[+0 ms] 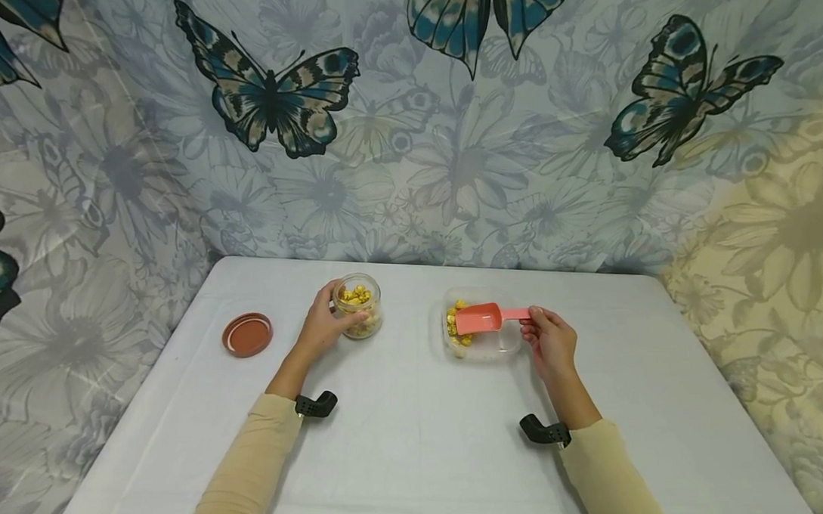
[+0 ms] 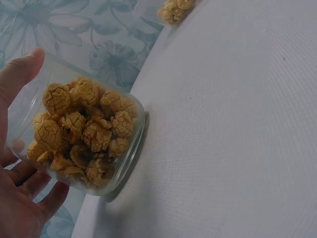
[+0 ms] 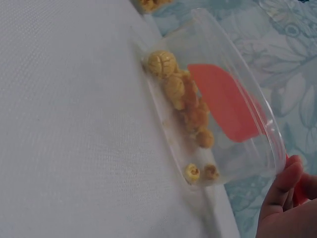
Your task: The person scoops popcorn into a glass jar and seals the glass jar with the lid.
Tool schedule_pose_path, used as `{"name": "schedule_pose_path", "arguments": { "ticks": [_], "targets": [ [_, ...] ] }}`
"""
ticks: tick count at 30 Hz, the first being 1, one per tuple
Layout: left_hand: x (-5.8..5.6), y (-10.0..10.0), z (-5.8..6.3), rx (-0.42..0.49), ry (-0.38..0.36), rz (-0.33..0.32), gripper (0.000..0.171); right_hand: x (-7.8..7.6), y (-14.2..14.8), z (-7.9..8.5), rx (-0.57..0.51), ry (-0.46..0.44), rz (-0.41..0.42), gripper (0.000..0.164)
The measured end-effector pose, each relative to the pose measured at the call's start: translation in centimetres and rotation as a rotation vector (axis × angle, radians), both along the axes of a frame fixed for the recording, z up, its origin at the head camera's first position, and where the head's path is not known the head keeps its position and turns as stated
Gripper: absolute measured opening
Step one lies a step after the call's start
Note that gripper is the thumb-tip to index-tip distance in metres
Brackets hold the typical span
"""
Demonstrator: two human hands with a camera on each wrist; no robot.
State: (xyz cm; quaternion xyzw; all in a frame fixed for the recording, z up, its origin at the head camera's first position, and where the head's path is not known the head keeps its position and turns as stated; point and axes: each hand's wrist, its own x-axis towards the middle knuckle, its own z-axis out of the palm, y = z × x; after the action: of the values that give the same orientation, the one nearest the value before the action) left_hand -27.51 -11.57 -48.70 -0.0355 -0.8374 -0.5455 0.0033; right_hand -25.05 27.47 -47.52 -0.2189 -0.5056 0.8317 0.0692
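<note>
My left hand grips a glass jar, fingers and thumb around its sides, near the back of the table. Caramel popcorn fills much of the jar, seen through the glass in the left wrist view. At the right, my right hand pinches the handle of a coral-red scoop. The scoop's bowl is inside a clear plastic container, seen through its wall in the right wrist view. Popcorn pieces lie along the container's bottom, mostly at its left side in the head view.
A brown-red round lid lies on the white-covered table, left of the jar. Behind the table hangs a butterfly-and-flower patterned cloth. Each wrist wears a black band with a camera mount.
</note>
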Motion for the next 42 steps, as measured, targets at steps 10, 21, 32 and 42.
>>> {"name": "schedule_pose_path", "arguments": {
  "ticks": [10, 21, 32, 42],
  "targets": [
    [0.1, -0.1, 0.1, 0.0, 0.002, 0.005, 0.098, 0.3, 0.1, 0.1, 0.06, -0.047, 0.009, 0.008],
    [0.0, -0.3, 0.0, 0.01, -0.007, 0.003, 0.098, 0.5, 0.4, 0.0, 0.046, -0.104, 0.052, 0.006],
    [-0.1, -0.2, 0.1, -0.002, 0.004, 0.001, 0.1, 0.8, 0.6, 0.0, 0.143, -0.108, -0.011, 0.006],
    [0.0, -0.1, -0.1, 0.002, 0.004, -0.01, 0.097, 1.6, 2.1, 0.4, 0.232, -0.181, -0.093, 0.018]
  ]
}}
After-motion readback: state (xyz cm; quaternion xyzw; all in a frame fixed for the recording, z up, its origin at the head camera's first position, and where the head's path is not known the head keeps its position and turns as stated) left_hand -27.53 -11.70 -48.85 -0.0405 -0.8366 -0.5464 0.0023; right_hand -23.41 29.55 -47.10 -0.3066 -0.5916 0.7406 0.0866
